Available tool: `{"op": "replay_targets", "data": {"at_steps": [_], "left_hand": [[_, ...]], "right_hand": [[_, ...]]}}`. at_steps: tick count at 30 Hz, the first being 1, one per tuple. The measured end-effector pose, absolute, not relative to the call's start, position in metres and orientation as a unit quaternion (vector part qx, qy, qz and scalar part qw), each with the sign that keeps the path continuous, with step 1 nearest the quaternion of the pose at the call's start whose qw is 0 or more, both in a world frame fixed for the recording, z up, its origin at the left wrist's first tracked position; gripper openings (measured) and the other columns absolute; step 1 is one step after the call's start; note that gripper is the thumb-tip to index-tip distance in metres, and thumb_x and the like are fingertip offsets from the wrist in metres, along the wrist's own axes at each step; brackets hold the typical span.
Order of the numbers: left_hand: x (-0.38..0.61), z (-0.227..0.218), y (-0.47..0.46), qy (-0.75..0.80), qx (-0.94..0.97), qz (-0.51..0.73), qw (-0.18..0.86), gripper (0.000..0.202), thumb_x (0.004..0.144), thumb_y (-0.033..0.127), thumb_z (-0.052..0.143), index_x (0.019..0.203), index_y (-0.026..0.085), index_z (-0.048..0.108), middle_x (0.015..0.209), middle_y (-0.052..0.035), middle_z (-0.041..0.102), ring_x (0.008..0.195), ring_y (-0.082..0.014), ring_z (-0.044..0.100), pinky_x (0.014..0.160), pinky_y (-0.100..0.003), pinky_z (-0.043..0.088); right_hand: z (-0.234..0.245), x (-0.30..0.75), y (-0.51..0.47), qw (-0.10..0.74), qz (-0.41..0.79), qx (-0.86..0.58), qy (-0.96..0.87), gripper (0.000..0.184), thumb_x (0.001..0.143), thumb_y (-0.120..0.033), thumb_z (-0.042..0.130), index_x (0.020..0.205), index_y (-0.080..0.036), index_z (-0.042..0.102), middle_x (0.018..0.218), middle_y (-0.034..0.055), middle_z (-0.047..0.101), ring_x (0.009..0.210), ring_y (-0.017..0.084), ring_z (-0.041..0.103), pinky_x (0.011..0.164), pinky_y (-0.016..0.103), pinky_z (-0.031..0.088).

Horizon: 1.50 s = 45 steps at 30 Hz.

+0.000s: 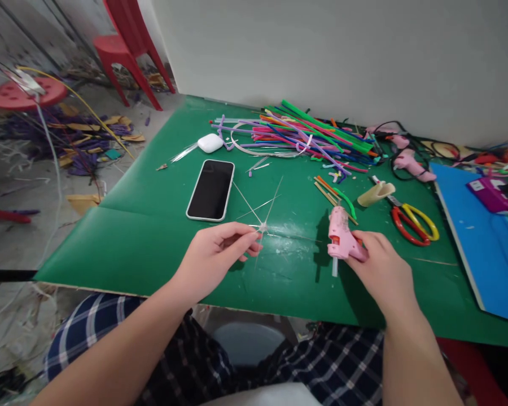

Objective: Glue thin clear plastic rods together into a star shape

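Thumb and fingers of my left hand (226, 246) pinch a star-shaped frame of thin clear rods (273, 201), close to its whitish centre joint. The rods spread out in several directions above the green tabletop. My right hand (383, 270) is wrapped round the handle of a pink hot glue gun (339, 231), with a clear glue stick (334, 266) poking from its rear end. The gun's nozzle points away from me. Just beyond my left hand lies a smartphone (210, 190) with a dark screen and a pale case.
Many coloured pipe cleaners (305, 135) are heaped at the back of the green table (152, 237). Scissors (412, 223), a bamboo piece (376, 194) and a blue board (482, 242) are on the right. A white case (210, 142) sits behind the phone. More pink glue guns (412, 164) lie back right.
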<state>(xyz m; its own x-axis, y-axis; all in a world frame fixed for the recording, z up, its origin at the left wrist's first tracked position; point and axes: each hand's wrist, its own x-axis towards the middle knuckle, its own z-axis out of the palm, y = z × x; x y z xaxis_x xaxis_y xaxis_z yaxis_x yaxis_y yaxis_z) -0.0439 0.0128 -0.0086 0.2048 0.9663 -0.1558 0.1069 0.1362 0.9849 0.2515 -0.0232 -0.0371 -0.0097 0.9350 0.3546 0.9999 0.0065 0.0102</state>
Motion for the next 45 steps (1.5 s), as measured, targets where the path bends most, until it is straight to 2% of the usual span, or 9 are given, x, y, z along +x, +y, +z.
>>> {"op": "replay_targets", "data": {"at_steps": [4,7,10,13,17,24,39,42,45], "left_hand": [[-0.051,0.003,0.005,0.466,0.561,0.416,0.543,0.012,0.083,0.031,0.061,0.08,0.023,0.07,0.07,0.0026,0.072,0.063,-0.0099,0.067,0.057,-0.016,0.053],[-0.057,0.014,-0.001,0.442,0.583,0.434,0.526,0.011,0.084,0.028,0.059,0.081,0.024,0.069,0.071,0.0037,0.073,0.064,-0.0094,0.068,0.06,-0.016,0.054],[-0.065,0.026,-0.007,0.42,0.628,0.435,0.49,0.012,0.085,0.024,0.058,0.08,0.024,0.069,0.07,0.0043,0.072,0.064,-0.0086,0.068,0.061,-0.016,0.054],[-0.07,0.037,-0.012,0.398,0.671,0.428,0.456,0.012,0.085,0.022,0.057,0.081,0.023,0.068,0.068,0.0037,0.072,0.061,-0.0092,0.068,0.061,-0.017,0.054],[-0.075,0.046,-0.017,0.352,0.71,0.434,0.427,0.012,0.086,0.021,0.056,0.086,0.02,0.068,0.068,0.0017,0.073,0.061,-0.0113,0.069,0.061,-0.019,0.054],[-0.078,0.058,-0.025,0.288,0.729,0.44,0.438,0.012,0.085,0.016,0.056,0.084,0.02,0.068,0.064,0.0025,0.071,0.057,-0.0094,0.066,0.058,-0.016,0.052],[-0.08,0.057,-0.028,0.28,0.609,0.424,0.609,0.011,0.085,0.024,0.058,0.08,0.019,0.067,0.061,0.0027,0.069,0.055,-0.0079,0.064,0.053,-0.015,0.051],[-0.08,0.059,-0.028,0.293,0.61,0.405,0.614,0.014,0.085,0.029,0.057,0.08,0.02,0.067,0.062,0.0027,0.07,0.056,-0.009,0.065,0.052,-0.016,0.052],[-0.09,0.067,-0.029,0.343,0.658,0.381,0.551,0.02,0.086,0.035,0.054,0.083,0.021,0.069,0.072,0.001,0.072,0.065,-0.0123,0.068,0.058,-0.019,0.054]], "right_hand": [[-0.046,0.263,-0.021,0.093,-0.123,-0.712,-0.686,0.029,0.08,-0.039,0.06,0.103,-0.021,0.06,0.098,0.0053,0.065,0.073,0.022,0.065,0.046,0.029,0.044],[-0.044,0.269,-0.024,0.112,-0.115,-0.662,-0.732,0.036,0.084,-0.042,0.057,0.11,-0.017,0.059,0.108,0.0112,0.063,0.09,0.027,0.063,0.066,0.038,0.052],[-0.026,0.264,-0.03,0.189,-0.15,-0.602,-0.761,0.04,0.085,-0.041,0.057,0.115,-0.016,0.059,0.115,0.015,0.061,0.102,0.03,0.059,0.082,0.046,0.05],[0.009,0.239,-0.037,0.293,-0.202,-0.547,-0.758,0.033,0.082,-0.023,0.065,0.114,-0.021,0.059,0.109,0.0106,0.064,0.101,0.027,0.06,0.09,0.045,0.048],[0.062,0.196,-0.038,0.334,-0.245,-0.414,-0.811,0.043,0.074,-0.017,0.073,0.114,-0.024,0.058,0.105,0.0081,0.066,0.102,0.027,0.06,0.088,0.044,0.051],[0.124,0.147,-0.029,0.291,-0.246,-0.236,-0.894,0.021,0.078,-0.018,0.069,0.097,-0.027,0.064,0.092,0.0025,0.072,0.087,0.02,0.065,0.081,0.035,0.055],[0.126,0.118,-0.014,0.285,-0.139,-0.188,-0.93,0.005,0.083,-0.018,0.063,0.082,-0.017,0.067,0.072,0.0033,0.072,0.071,0.017,0.064,0.07,0.033,0.053],[0.123,0.117,-0.013,0.282,-0.127,-0.197,-0.93,0.01,0.084,-0.021,0.062,0.079,-0.016,0.069,0.07,0.0041,0.071,0.07,0.017,0.064,0.07,0.033,0.052],[0.123,0.117,-0.013,0.269,-0.083,-0.23,-0.932,0.012,0.085,-0.021,0.06,0.079,-0.016,0.069,0.073,0.0038,0.071,0.07,0.016,0.063,0.071,0.033,0.051]]}}
